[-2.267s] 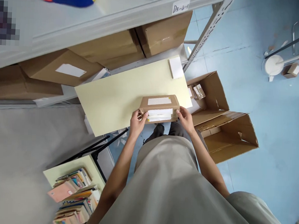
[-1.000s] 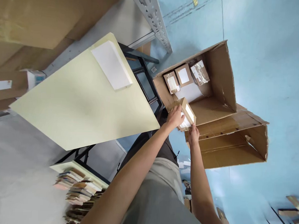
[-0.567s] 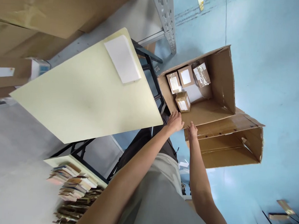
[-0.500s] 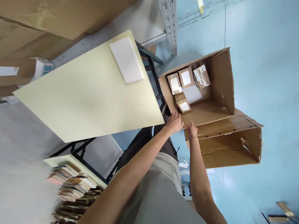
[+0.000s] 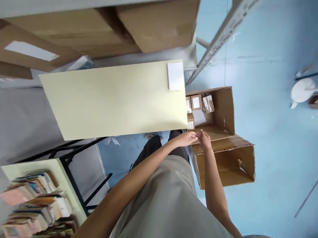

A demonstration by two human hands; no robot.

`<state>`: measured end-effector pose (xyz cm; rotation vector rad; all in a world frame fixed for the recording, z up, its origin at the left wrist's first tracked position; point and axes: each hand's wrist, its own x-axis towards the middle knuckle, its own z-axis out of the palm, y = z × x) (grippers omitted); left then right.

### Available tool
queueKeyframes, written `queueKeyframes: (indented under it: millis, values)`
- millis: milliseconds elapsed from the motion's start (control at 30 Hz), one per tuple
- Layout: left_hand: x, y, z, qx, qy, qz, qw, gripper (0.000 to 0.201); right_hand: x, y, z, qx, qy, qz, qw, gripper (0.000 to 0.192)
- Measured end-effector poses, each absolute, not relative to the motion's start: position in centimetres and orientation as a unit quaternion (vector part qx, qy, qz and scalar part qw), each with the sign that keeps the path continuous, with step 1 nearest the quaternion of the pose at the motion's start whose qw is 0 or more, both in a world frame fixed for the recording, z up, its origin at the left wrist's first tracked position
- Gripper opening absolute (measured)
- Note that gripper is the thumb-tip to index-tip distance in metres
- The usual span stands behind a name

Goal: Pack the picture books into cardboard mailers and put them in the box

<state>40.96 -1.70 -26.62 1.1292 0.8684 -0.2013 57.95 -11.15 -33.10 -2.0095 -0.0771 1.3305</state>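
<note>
My left hand [image 5: 187, 138] and my right hand [image 5: 205, 140] meet in front of me, fingers bent and fingertips close together or touching. Whatever may be between them is hidden or too small to make out. Just beyond my hands, the upper open cardboard box [image 5: 219, 133] stands on the floor. Inside it are several small boxes, among them a taped one [image 5: 208, 103] and one with a white label [image 5: 196, 102]. A second open cardboard box [image 5: 232, 162] sits against its near side, below my right hand.
A pale yellow tabletop [image 5: 114, 99] carries a white stack [image 5: 175, 76] at its right end and overlaps the upper box's left side. Books [image 5: 34, 201] lie on a lower-left table. Large cartons [image 5: 158, 23] fill a metal shelf with a perforated post [image 5: 222, 37].
My hands have come off the upper box's near edge and drawn together. The view has shifted, showing more shelf and books; the tabletop now covers part of the upper box.
</note>
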Motion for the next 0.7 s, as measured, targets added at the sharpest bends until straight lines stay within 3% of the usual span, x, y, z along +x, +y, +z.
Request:
queueKeyframes:
  millis: [133, 333, 700]
  values:
    - [31.5, -2.2, -21.8, 0.449, 0.408, 0.083, 0.791, 0.038, 54.6, -7.2, -26.8, -0.758, -0.079, 0.531, 0.371, 0.047]
    - [13.4, -6.4, -17.5, 0.387, 0.485, 0.283, 0.731, 0.047, 41.6, -2.3, -17.7, -0.688, -0.276, 0.572, 0.35, 0.061]
    - [-11.6, -21.8, -13.8, 0.141, 0.601, 0.64, 0.458, 0.065, 6.9, -1.4, -11.1, -0.462, -0.572, 0.669, 0.108, 0.068]
